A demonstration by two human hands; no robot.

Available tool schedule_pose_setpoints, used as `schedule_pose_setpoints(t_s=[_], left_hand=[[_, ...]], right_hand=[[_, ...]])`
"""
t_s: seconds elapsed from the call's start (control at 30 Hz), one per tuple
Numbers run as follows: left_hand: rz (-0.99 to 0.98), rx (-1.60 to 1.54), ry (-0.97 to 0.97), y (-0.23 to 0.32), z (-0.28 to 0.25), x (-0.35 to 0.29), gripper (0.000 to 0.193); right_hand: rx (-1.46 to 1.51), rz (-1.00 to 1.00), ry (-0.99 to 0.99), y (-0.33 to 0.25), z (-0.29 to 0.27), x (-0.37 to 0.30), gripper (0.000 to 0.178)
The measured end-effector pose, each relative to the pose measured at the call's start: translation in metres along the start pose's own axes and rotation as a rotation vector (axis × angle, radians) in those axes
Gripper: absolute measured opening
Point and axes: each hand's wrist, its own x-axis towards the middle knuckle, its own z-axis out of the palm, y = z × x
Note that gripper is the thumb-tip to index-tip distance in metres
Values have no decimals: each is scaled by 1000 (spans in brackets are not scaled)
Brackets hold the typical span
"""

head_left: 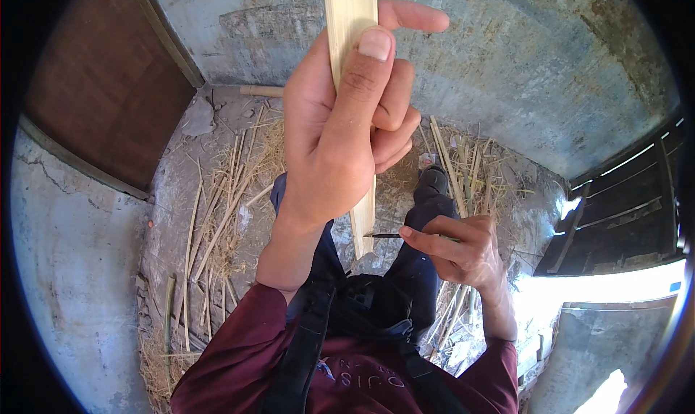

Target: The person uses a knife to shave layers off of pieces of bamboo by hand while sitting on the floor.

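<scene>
My left hand is raised in the middle and grips a long, pale wooden strip. The thumb presses on the strip's near face, while the forefinger sticks out to the right behind it. The strip runs past the top of the picture, and its lower end narrows slightly above my lap. Lower right, my right hand is closed on a thin dark pointed tool. Its tip touches or nearly touches the strip close to the lower end. A bit of green shows between my fingers; the rest of the tool is hidden.
Long thin wooden strips and straw-like shavings litter the floor on the left. More strips lie on the right beside my shoe. A brown door panel, weathered walls and dark slatted boards surround me.
</scene>
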Motion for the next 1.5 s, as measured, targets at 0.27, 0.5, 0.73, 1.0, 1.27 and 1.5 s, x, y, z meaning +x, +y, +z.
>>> schedule_pose_setpoints(t_s=[0.27, 0.5, 0.73, 1.0, 1.27, 1.5], left_hand=[[-100, -53, -26, -11, -6, -1, 46], [-125, -72, -52, -19, -9, 2, 45], [-135, -71, -39, -34, -14, 7, 44], [-307, -260, -86, -70, -15, 24, 41], [-493, -325, -84, -99, -1, 6, 40], [-513, -291, -41, -127, -6, 17, 43]], right_hand=[[-3, -32, -86, -2, -4, 4, 52], [88, -8, -153, 5, -9, 10, 51], [163, 33, -181, 15, -8, 6, 42], [310, 230, -128, 19, -6, -7, 30], [321, 302, -109, 17, -3, -40, 23], [248, 397, -37, 13, 0, -42, 21]])
